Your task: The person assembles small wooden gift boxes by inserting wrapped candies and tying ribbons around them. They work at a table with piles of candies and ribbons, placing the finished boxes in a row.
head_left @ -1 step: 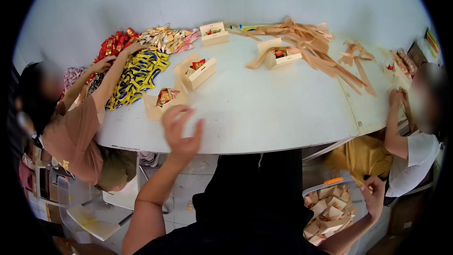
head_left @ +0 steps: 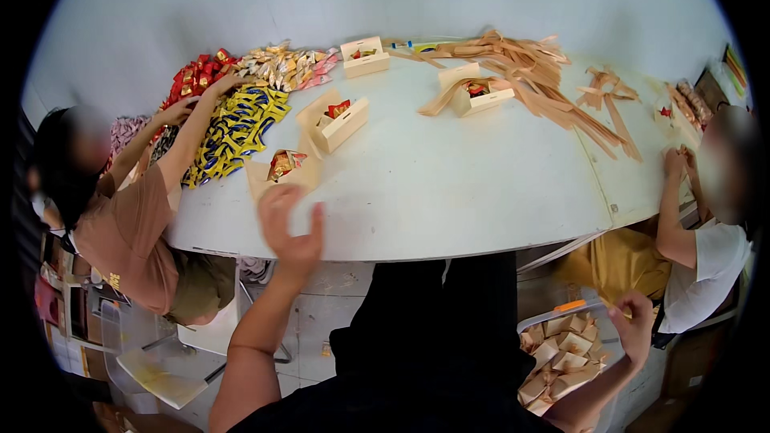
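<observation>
My left hand (head_left: pixel 290 234) hovers over the table's front edge, fingers spread, holding nothing. Just beyond its fingertips stands an open cream paper box (head_left: pixel 258 180) with wrapped sweets (head_left: pixel 285 164) inside. A second open box (head_left: pixel 343 131) with sweets sits behind it, a little to the right. At the lower right, my right hand (head_left: pixel 634 327) is raised beside a clear plastic bin, its fingers loosely bent and apart, slightly blurred, with nothing visible in them. Many folded cream boxes (head_left: pixel 565 345), some tied with ribbon, fill the bin.
Two more open boxes, one at the back (head_left: pixel 366 66) and one right of centre (head_left: pixel 486 103), hold sweets. Brown ribbons (head_left: pixel 545 88) spread at the back right. Yellow (head_left: pixel 245 124) and red (head_left: pixel 196 76) sweets lie at left, where a person reaches in. Another person (head_left: pixel 714 265) works at right.
My left hand has shifted left, toward the nearest open box. My right hand has barely moved. The boxes on the table stay where they were.
</observation>
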The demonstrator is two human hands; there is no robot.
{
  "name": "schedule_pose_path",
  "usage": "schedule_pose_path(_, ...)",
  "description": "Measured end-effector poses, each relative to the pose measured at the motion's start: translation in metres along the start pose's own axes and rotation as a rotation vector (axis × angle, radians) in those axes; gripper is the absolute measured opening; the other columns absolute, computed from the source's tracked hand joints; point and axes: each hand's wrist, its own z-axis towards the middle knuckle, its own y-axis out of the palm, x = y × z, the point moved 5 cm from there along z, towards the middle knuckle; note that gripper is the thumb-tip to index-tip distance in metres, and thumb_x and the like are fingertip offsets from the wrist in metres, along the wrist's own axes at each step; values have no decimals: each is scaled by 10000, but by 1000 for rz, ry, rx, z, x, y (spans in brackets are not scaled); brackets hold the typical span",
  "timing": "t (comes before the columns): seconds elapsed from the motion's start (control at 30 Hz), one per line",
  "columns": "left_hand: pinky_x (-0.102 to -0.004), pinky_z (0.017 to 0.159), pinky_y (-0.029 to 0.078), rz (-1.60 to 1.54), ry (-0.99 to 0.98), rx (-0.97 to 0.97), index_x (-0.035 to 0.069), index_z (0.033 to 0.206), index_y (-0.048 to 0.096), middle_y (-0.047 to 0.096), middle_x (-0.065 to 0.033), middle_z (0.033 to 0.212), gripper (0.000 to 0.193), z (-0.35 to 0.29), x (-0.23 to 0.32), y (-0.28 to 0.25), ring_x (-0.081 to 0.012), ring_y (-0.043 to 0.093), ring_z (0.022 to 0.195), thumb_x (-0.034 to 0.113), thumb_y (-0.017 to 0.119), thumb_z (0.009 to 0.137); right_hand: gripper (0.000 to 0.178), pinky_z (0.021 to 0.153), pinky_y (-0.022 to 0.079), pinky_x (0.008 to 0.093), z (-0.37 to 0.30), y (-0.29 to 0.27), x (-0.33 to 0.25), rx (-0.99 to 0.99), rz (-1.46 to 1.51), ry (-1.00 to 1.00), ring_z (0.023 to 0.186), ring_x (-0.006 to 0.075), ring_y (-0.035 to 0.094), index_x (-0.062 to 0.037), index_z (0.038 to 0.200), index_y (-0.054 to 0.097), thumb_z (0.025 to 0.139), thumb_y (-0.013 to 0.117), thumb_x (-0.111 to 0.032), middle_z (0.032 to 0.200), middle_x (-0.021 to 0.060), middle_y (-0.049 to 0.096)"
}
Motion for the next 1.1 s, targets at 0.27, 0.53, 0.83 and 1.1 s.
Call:
schedule_pose_path(0.27, -314, 766, 452, -58, -794, -86, -40, 1076, 701, 642, -42, 949, 368, -58, -185, -49, -123, 530, 869, 324, 655, 1091, 301, 857, 544, 370, 169, 221, -192, -357, 67, -729, 985, 246, 637, -79, 1164, 731, 881, 832, -94, 1048, 85, 668)
schedule_pose_path(0.53, -297, 737, 465, -384, -1025, -128, -61, 1082, 727, 726, -39, 948, 475, -38, -197, 2, -107, 579, 810, 372, 540, 1139, 510, 1215, 346, 551, 294, 452, -272, -21, -209, -1179, 1368, 330, 540, -153, 1334, 678, 840, 780, -74, 1358, 129, 629)
schedule_pose_path(0.83, -292, 766, 506, -583, -1168, -324, 39, 1228, 684, 746, -49, 1027, 427, -18, -168, 22, -120, 659, 837, 381, 437, 1160, 277, 1151, 390, 537, 329, 475, -238, -22, -352, -1043, 1200, 320, 597, -87, 1140, 737, 876, 665, -51, 1123, 139, 663)
schedule_pose_path(1.1, -360, 841, 597, -623, -1185, -405, 21, 1297, 686, 778, -93, 1126, 451, -20, -181, 67, -186, 750, 992, 357, 421, 1155, 531, 1204, 380, 552, 328, 402, -232, 184, -139, -1084, 1369, 399, 531, -60, 1390, 629, 870, 624, 44, 1424, 211, 575)
